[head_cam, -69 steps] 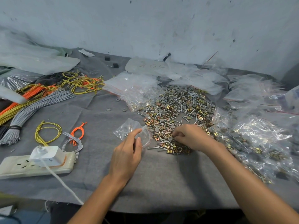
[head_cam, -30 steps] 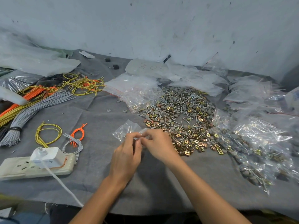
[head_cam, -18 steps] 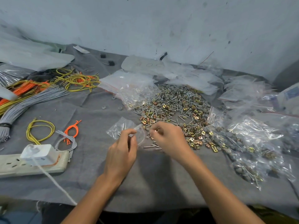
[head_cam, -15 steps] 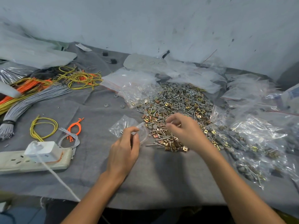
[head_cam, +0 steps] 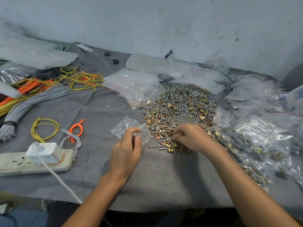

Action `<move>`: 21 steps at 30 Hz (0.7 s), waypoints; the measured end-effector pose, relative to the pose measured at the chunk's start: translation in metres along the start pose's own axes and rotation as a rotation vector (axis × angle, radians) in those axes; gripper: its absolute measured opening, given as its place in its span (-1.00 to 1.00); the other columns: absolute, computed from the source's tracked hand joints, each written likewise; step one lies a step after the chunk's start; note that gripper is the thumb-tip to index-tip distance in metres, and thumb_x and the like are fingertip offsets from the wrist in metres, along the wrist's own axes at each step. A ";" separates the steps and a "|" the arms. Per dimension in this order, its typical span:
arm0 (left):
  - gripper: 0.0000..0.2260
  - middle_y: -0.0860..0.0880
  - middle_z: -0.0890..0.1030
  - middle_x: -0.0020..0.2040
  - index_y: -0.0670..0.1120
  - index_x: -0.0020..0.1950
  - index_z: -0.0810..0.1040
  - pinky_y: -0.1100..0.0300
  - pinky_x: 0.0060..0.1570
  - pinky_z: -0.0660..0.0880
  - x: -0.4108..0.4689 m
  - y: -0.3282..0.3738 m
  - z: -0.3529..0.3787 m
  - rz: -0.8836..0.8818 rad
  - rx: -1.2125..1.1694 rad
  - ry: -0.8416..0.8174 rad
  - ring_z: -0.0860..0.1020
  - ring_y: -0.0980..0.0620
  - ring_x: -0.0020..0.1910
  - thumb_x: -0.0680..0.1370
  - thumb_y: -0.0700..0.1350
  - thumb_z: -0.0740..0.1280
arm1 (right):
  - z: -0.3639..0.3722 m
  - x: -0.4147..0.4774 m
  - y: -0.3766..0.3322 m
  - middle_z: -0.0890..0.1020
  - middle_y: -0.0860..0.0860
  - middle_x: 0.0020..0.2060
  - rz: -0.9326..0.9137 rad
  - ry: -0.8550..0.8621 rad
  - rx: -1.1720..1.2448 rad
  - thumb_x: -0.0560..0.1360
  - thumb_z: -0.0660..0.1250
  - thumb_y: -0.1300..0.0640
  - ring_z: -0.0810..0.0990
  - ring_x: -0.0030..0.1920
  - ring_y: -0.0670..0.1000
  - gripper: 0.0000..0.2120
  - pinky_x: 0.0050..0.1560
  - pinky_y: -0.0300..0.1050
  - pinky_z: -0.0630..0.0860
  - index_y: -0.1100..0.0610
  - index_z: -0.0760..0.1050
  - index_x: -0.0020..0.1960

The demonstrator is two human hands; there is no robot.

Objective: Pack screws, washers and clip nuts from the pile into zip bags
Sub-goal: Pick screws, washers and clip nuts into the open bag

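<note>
Two hands are counted: left hand [head_cam: 126, 149] and right hand [head_cam: 191, 138]. One zip bag [head_cam: 126, 126], one pile [head_cam: 177, 108], three loose washers [head_cam: 108, 106], two black pieces [head_cam: 115, 61], one power strip [head_cam: 16, 164] and one charger [head_cam: 43, 152] are seen.

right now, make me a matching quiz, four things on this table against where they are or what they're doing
Column one:
1 left hand
2 right hand
3 white charger
4 yellow wire loop

Column two:
a plugged into the power strip
b fingertips at the pile of hardware
c holds the zip bag
d lies on the gray cloth beside the orange wires

Pairs: 1-c, 2-b, 3-a, 4-d
</note>
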State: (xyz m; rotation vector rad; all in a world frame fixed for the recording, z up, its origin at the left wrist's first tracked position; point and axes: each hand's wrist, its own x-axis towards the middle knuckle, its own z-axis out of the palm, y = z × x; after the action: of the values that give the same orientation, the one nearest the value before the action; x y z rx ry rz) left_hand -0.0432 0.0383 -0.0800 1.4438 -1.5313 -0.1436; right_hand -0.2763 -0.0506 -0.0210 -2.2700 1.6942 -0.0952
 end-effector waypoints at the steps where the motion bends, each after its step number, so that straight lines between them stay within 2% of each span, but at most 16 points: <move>1: -0.79 0.09 0.53 -0.29 0.07 0.21 0.43 0.07 -0.39 0.40 0.000 0.000 0.000 -0.006 0.002 -0.004 0.52 -0.05 -0.34 0.62 -0.16 0.32 | 0.001 0.002 0.000 0.64 -0.14 -0.09 0.007 0.006 -0.004 0.57 0.37 -0.09 0.60 -0.07 -0.04 -0.86 -0.02 -0.05 0.56 -0.07 0.62 0.05; 5: -0.78 0.17 0.42 -0.34 0.06 0.22 0.43 0.14 -0.39 0.30 0.001 0.000 0.000 -0.019 0.011 -0.022 0.40 0.07 -0.42 0.62 -0.16 0.32 | 0.006 0.007 -0.004 0.64 -0.13 -0.17 0.012 0.024 -0.018 0.55 0.39 -0.06 0.60 -0.13 -0.06 -0.90 -0.07 -0.03 0.58 -0.05 0.60 -0.04; 9: -0.78 0.17 0.42 -0.33 0.04 0.22 0.44 0.08 -0.41 0.37 0.001 0.002 -0.001 -0.030 0.000 -0.025 0.42 0.04 -0.41 0.62 -0.17 0.32 | 0.007 0.008 -0.005 0.63 -0.14 -0.20 0.001 0.039 -0.026 0.57 0.38 -0.01 0.59 -0.14 -0.05 -0.93 -0.09 -0.07 0.54 -0.03 0.58 -0.07; 13: -0.79 0.18 0.38 -0.37 0.05 0.22 0.43 0.09 -0.43 0.36 0.001 0.002 -0.002 -0.023 -0.008 -0.033 0.37 0.11 -0.44 0.63 -0.17 0.31 | 0.000 0.003 -0.004 0.65 -0.14 -0.18 0.009 0.102 0.065 0.60 0.35 -0.01 0.59 -0.14 -0.07 -0.92 -0.16 -0.12 0.50 -0.06 0.60 -0.03; 16: -0.80 0.17 0.39 -0.38 0.06 0.23 0.43 0.08 -0.44 0.38 0.002 0.000 -0.002 -0.027 -0.011 -0.033 0.38 0.09 -0.43 0.63 -0.15 0.30 | -0.002 -0.006 -0.018 0.62 -0.12 -0.34 -0.035 0.170 0.257 0.57 0.39 -0.07 0.51 -0.33 -0.22 -0.92 -0.35 -0.30 0.36 -0.12 0.63 -0.08; 17: -0.80 0.16 0.41 -0.37 0.06 0.23 0.42 0.08 -0.43 0.38 0.001 0.000 -0.002 -0.023 -0.010 -0.032 0.41 0.08 -0.42 0.64 -0.14 0.29 | 0.000 -0.008 -0.027 0.61 -0.08 -0.37 -0.066 0.177 0.316 0.56 0.41 -0.07 0.48 -0.38 -0.20 -0.92 -0.38 -0.32 0.34 -0.12 0.64 -0.09; 19: -0.81 0.16 0.45 -0.34 0.08 0.23 0.42 0.07 -0.41 0.39 0.001 0.001 -0.001 -0.021 -0.011 -0.026 0.48 0.03 -0.37 0.64 -0.11 0.27 | 0.007 -0.013 -0.048 0.64 -0.10 -0.34 -0.134 0.143 0.426 0.54 0.44 -0.02 0.52 -0.37 -0.19 -0.96 -0.30 -0.29 0.43 -0.09 0.66 -0.06; 21: -0.81 0.14 0.51 -0.29 0.09 0.24 0.43 0.05 -0.36 0.40 0.000 0.001 -0.001 -0.030 -0.017 -0.018 0.53 -0.03 -0.31 0.63 -0.05 0.24 | 0.015 -0.016 -0.070 0.71 -0.13 -0.21 -0.193 0.080 0.483 0.53 0.44 0.07 0.64 -0.19 -0.18 -0.92 -0.07 -0.20 0.57 -0.05 0.68 0.01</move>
State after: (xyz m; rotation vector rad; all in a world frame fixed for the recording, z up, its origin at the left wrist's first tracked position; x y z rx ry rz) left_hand -0.0429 0.0388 -0.0789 1.4563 -1.5196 -0.1879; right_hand -0.2128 -0.0145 -0.0138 -2.0674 1.3024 -0.5787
